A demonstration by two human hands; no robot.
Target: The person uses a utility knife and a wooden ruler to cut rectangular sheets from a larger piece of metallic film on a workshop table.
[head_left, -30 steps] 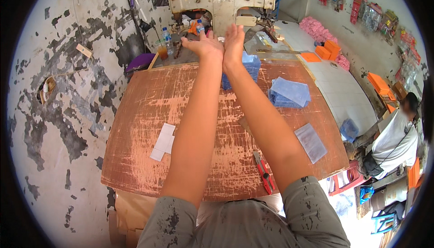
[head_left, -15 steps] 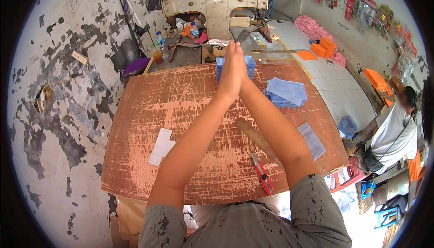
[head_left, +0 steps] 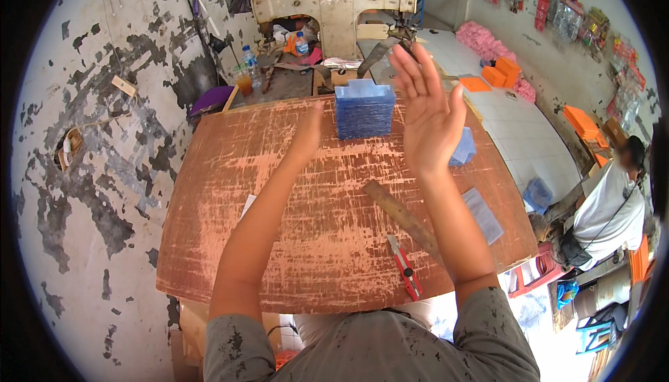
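Note:
A tall stack of blue translucent sheets (head_left: 364,116) stands near the far edge of the worn brown table (head_left: 334,243), with a notched piece on top. Left of the stack, my left hand (head_left: 305,135) is held edge-on, apart from it and holding nothing. To its right, my right hand (head_left: 431,121) is raised with palm showing and fingers spread. Behind that hand, a second pile of blue sheets (head_left: 463,149) is partly hidden. One greyish-blue sheet (head_left: 482,216) lies beside my right forearm.
On the table lie a worn flat strip (head_left: 394,211) and a red utility knife (head_left: 404,267), blade exposed. My left forearm mostly covers a white piece (head_left: 248,204). Beyond stand a large beige machine (head_left: 338,23), a drink cup (head_left: 244,84) and bottles. A person (head_left: 606,204) sits at the right.
My hands were pressed together over the tall stack. They have parted, left hand to the left and right hand to the right, uncovering the stack.

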